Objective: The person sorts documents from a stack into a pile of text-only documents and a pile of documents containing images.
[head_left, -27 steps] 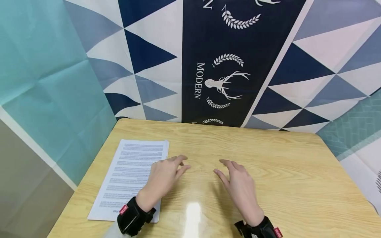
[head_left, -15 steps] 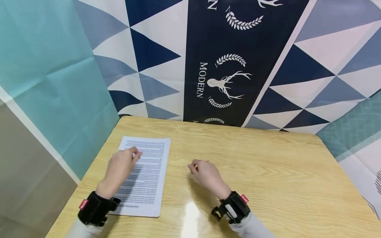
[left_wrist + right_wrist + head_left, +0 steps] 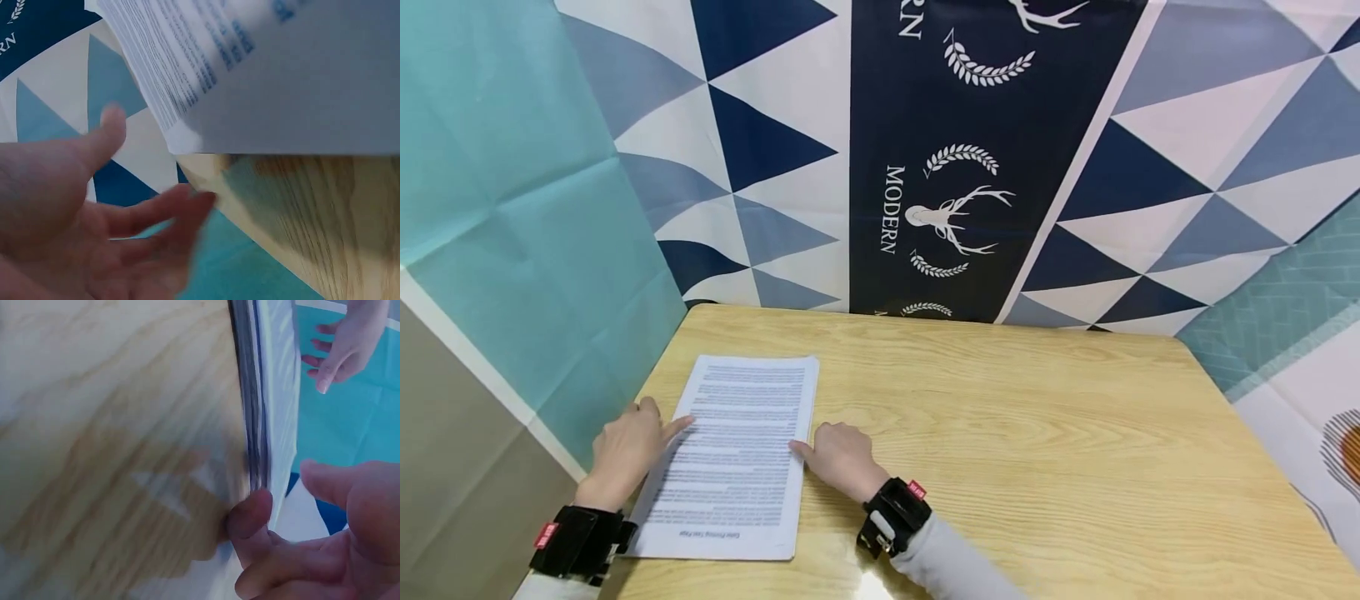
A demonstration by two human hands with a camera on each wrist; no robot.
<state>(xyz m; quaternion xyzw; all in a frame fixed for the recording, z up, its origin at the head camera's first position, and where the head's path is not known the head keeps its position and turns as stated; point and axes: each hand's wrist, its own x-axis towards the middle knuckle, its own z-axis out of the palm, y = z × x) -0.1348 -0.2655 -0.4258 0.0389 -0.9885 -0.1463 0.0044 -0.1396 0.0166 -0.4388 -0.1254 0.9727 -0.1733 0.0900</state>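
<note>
We cannot count the sheets in the one paper stack (image 3: 737, 454), as its layers blur together in the right wrist view, and its body text is too small to read. The left wrist strap (image 3: 580, 543) covers its corner toward seven o'clock, and both grey sleeves, left (image 3: 553, 589) and right (image 3: 955, 560), are cut off by the bottom of the head view. The stack lies on the nine o'clock side of the counter (image 3: 1015, 467), its long axis running from about half past twelve to half past six. The single title line (image 3: 710, 534) is upside down to us, at the near end.

We count two hands. The left hand (image 3: 627, 450), blurred in its wrist view, is at the stack's nine o'clock side, thumb and fingers spread, gripping nothing. The right hand (image 3: 844, 458), at three o'clock, has bent fingers against the stack's edge and its thumb apart, holding nothing.
</note>
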